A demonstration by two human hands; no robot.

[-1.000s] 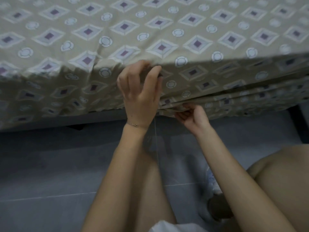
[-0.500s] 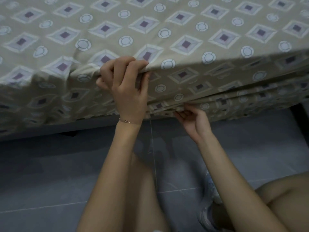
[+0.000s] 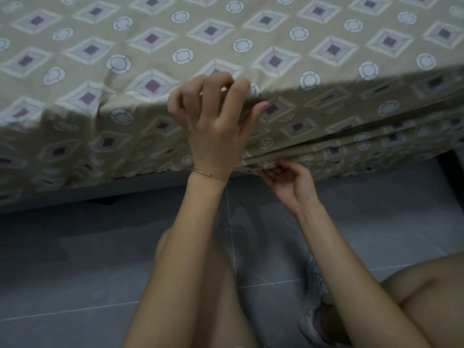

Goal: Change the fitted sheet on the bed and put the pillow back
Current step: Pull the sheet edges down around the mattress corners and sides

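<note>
A tan fitted sheet (image 3: 105,59) with purple diamonds and white circles covers the mattress top and hangs down its near side. My left hand (image 3: 213,116) is at the mattress's upper edge, fingers curled and pinching the sheet there. Lower down, my right hand (image 3: 291,179) is palm up under the folded hem of the sheet, fingertips tucked into the fabric at the mattress's bottom edge. No pillow is in view.
A dark bed base (image 3: 75,197) runs beneath the sheet's hem. Grey floor tiles (image 3: 75,272) lie in front of the bed. My bare knees and a light sneaker (image 3: 316,310) are on the floor close to the bed.
My left hand slid left along the mattress's top edge, then back to the right, still gripping the sheet. My right hand stayed under the hem. The view shifted slightly.
</note>
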